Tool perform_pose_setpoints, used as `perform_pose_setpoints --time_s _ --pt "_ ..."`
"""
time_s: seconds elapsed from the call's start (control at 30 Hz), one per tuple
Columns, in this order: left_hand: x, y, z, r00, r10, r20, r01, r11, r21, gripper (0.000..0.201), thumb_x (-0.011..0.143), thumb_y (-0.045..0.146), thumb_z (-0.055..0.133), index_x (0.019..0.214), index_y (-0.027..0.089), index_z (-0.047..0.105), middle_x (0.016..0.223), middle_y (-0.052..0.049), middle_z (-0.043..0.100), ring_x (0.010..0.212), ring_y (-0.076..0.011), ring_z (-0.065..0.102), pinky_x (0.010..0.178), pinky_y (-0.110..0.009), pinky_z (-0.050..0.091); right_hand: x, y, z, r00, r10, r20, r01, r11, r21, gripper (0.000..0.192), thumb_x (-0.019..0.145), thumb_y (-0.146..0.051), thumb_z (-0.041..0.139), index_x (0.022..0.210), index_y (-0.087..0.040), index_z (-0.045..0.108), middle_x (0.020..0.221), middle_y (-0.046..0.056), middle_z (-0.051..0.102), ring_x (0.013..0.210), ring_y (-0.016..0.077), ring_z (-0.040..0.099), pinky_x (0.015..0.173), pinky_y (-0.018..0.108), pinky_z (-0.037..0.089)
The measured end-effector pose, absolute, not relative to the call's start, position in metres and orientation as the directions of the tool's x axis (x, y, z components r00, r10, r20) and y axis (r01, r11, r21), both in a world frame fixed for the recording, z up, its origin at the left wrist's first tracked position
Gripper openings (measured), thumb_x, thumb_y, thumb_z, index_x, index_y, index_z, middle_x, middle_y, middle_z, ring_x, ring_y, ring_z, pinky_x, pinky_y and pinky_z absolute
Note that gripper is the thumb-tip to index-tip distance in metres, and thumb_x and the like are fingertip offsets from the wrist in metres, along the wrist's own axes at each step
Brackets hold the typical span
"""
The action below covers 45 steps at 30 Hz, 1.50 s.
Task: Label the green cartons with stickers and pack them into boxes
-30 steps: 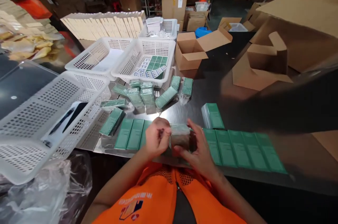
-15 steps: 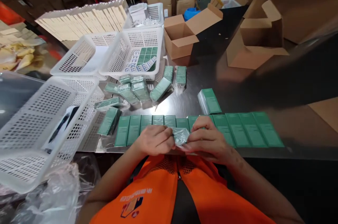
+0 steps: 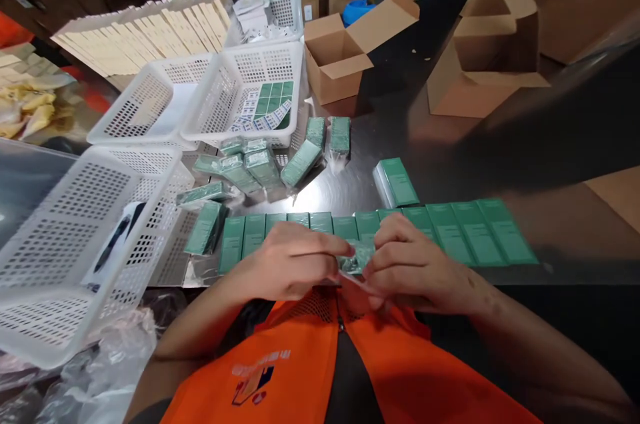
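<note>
Between my two hands, close to the table's front edge, is a see-through plastic bag (image 3: 359,256); green shows through it, and I cannot tell whether a box is inside. My left hand (image 3: 293,261) pinches its left side with fingers closed. My right hand (image 3: 417,271) grips the right side, fingers curled. Just beyond the hands runs a row of green boxes (image 3: 457,234), its middle partly hidden by them. Another green box (image 3: 399,182) lies behind the row on the right. Several plastic-wrapped green boxes (image 3: 263,167) lie in a loose group at back left.
White perforated baskets (image 3: 173,164) stand on the left; a farther basket (image 3: 297,71) holds green boxes and label strips. Open cardboard boxes (image 3: 345,84) stand at the back and right. Cream-coloured packets (image 3: 145,34) stand in a row behind the baskets. Crumpled plastic bags (image 3: 115,371) hang low left.
My left hand has shifted slightly, its fingers now stretched further along the bag. The plastic between my hands has been turned and pulled toward my right hand. The view has tilted a little.
</note>
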<state>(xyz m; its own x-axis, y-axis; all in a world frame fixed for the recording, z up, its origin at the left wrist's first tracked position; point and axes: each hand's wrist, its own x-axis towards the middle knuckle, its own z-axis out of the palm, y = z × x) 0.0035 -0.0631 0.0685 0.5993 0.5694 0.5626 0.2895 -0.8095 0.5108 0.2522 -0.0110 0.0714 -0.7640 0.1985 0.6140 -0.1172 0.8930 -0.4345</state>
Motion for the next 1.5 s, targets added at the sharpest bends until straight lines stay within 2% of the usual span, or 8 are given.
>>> perform_pose_setpoints --time_s 0.1,0.17,0.4,0.63,0.77,0.97,1.3,1.5 --pt "0.0 -0.06 0.083 0.687 0.587 0.429 0.114 -0.669 0.734 0.017 0.094 0.013 0.054 0.088 0.026 0.063 0.089 -0.006 0.075 0.08 -0.0183 0.075 0.066 -0.027 0.053 0.252 -0.006 0.078 -0.696 0.221 0.683 -0.061 0.93 -0.363 0.023 0.104 -0.037 0.053 0.091 -0.024 0.066 0.066 -0.001 0.06 0.073 0.0157 0.053 0.071 0.033 0.045" --pt "0.0 -0.059 0.089 0.716 0.577 0.394 0.17 -0.691 0.703 0.018 0.098 0.019 0.051 0.084 0.025 0.061 0.08 -0.005 0.072 0.07 -0.017 0.071 0.061 -0.027 0.05 0.25 -0.004 0.082 -0.693 0.212 0.689 -0.02 0.95 -0.312 0.025 0.103 -0.041 0.056 0.086 -0.025 0.066 0.062 -0.002 0.057 0.071 0.0152 0.054 0.069 0.032 0.044" --pt "0.003 -0.062 0.082 0.746 0.47 0.472 0.569 -0.818 -0.085 0.025 0.094 0.034 0.065 0.074 0.021 0.055 0.066 0.001 0.064 0.048 -0.0123 0.05 0.047 -0.029 0.031 0.246 -0.003 0.072 -0.678 0.118 0.725 0.18 0.984 0.008 0.032 0.096 -0.048 0.066 0.074 -0.025 0.062 0.067 -0.008 0.069 0.071 0.0131 0.061 0.075 0.034 0.043" --pt "-0.003 -0.059 0.059 0.76 0.484 0.435 0.619 -0.742 -0.257 0.004 0.095 0.016 0.059 0.091 0.017 0.057 0.099 -0.007 0.075 0.056 -0.0121 0.059 0.05 -0.029 0.04 0.25 0.0 0.054 -0.722 0.217 0.657 0.288 0.958 0.0 0.021 0.097 -0.036 0.068 0.083 -0.021 0.063 0.083 -0.001 0.074 0.085 0.017 0.065 0.079 0.035 0.045" --pt "-0.005 -0.054 0.044 0.705 0.526 0.475 0.668 -0.718 -0.195 0.002 0.094 0.015 0.058 0.096 0.015 0.057 0.104 -0.011 0.075 0.063 -0.0139 0.066 0.052 -0.028 0.045 0.253 0.002 0.041 -0.743 0.291 0.603 0.315 0.947 -0.069 0.015 0.1 -0.03 0.06 0.093 -0.021 0.069 0.102 0.008 0.072 0.089 0.0198 0.065 0.077 0.034 0.051" --pt "0.008 -0.054 0.021 0.517 0.691 0.505 0.778 -0.626 0.061 0.016 0.101 0.027 0.048 0.099 0.017 0.061 0.1 -0.009 0.069 0.066 -0.0138 0.066 0.048 -0.023 0.045 0.256 0.003 0.022 -0.685 0.484 0.544 0.262 0.861 -0.435 0.012 0.1 -0.028 0.058 0.1 -0.021 0.069 0.125 0.013 0.062 0.103 0.0193 0.067 0.085 0.03 0.059" --pt "0.014 -0.057 -0.007 0.371 0.672 0.641 0.763 -0.614 0.203 0.011 0.093 0.029 0.061 0.093 0.02 0.066 0.127 -0.012 0.065 0.07 -0.0089 0.066 0.057 -0.019 0.054 0.252 -0.003 0.004 -0.498 0.595 0.63 0.223 0.791 -0.57 0.007 0.098 -0.02 0.06 0.1 -0.024 0.066 0.113 0.009 0.068 0.101 0.018 0.07 0.084 0.029 0.061" --pt "0.015 -0.059 -0.033 0.225 0.836 0.5 0.647 -0.512 0.564 0.024 0.083 0.028 0.066 0.105 0.021 0.059 0.101 -0.009 0.073 0.084 -0.0218 0.073 0.07 -0.033 0.059 0.246 -0.009 -0.008 -0.472 0.674 0.568 0.208 0.711 -0.672 0.004 0.095 -0.023 0.062 0.093 -0.024 0.064 0.1 0.005 0.076 0.092 0.0187 0.074 0.079 0.03 0.06"
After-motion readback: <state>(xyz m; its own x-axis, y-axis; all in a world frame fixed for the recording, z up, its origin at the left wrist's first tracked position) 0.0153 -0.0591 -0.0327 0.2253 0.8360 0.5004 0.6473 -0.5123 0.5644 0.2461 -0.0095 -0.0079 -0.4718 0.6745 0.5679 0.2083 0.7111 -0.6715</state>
